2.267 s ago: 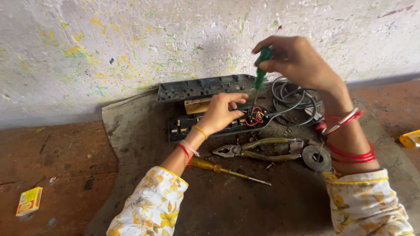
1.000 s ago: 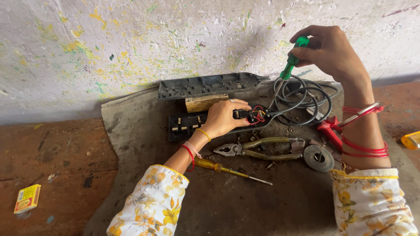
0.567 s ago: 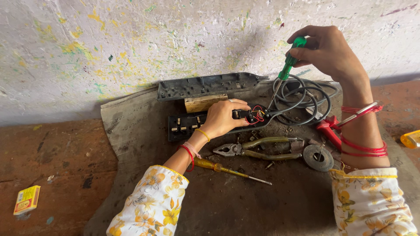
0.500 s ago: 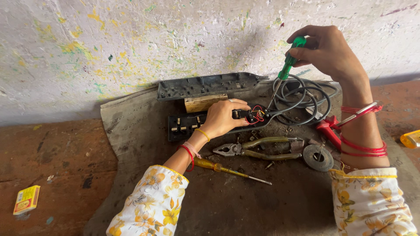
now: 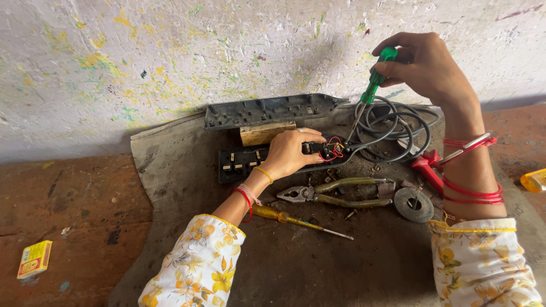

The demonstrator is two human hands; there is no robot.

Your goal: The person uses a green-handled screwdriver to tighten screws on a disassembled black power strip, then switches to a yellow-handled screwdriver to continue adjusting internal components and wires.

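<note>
1. Nearest the camera, two sleeves with a yellow flower print frame the view; the person's forearms reach out from them over a grey cloth mat spread on a brown floor.
2. A yellow-handled screwdriver lies on the mat just past the left wrist, its shaft pointing right.
3. Beyond it lie pliers with greenish handles, jaws to the left, and to their right a dark round disc with a hole in its middle.
4. The left hand rests flat on the open power strip base, fingers pressed together and curled over its top, holding it down on the mat. The base is black and long, with small switches showing at its left end and red wires bared at its right end.
5. The right hand is raised above, fingers clamped round the green screwdriver. The tool slants down and left, its tip at the wired end of the base.
6. A black cable lies coiled on the mat right of the base, under the right hand. A red tool lies near the right wrist.
7. Farther back, a small wooden block sits just behind the base, and the strip's grey cover leans by the paint-flecked wall.
8. Off the mat, a small yellow box lies on the floor far left; a yellow object shows at the right edge.
</note>
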